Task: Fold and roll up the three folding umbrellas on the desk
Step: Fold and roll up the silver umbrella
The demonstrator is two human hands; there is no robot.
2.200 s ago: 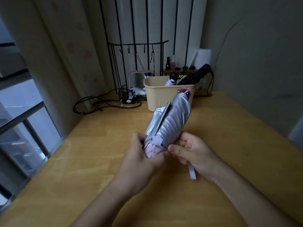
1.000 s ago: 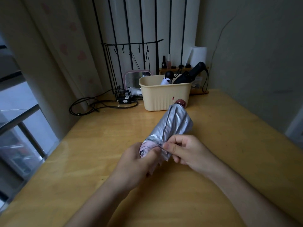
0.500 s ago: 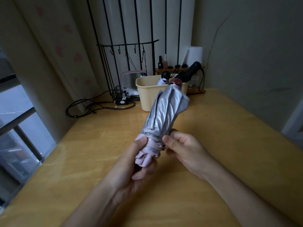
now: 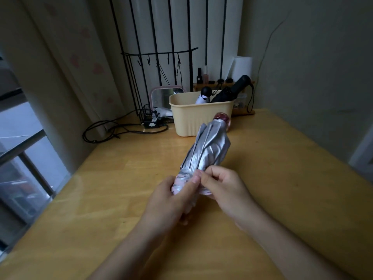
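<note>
A silver folding umbrella with a pink edge and a dark red cap is held above the wooden desk, its cap pointing away from me. My left hand grips its near end, thumb on top. My right hand pinches the fabric at the same end from the right. A black folded umbrella and a white one with a black knob stand in the beige basket behind.
Black cables and a small wire rack lie at the desk's back left. A pink-framed mirror stands behind the basket. A window borders the left edge, a wall the right.
The rolled umbrella tilted up, then lowered again toward the basket. My right hand moved from its side onto the near end beside my left thumb.
</note>
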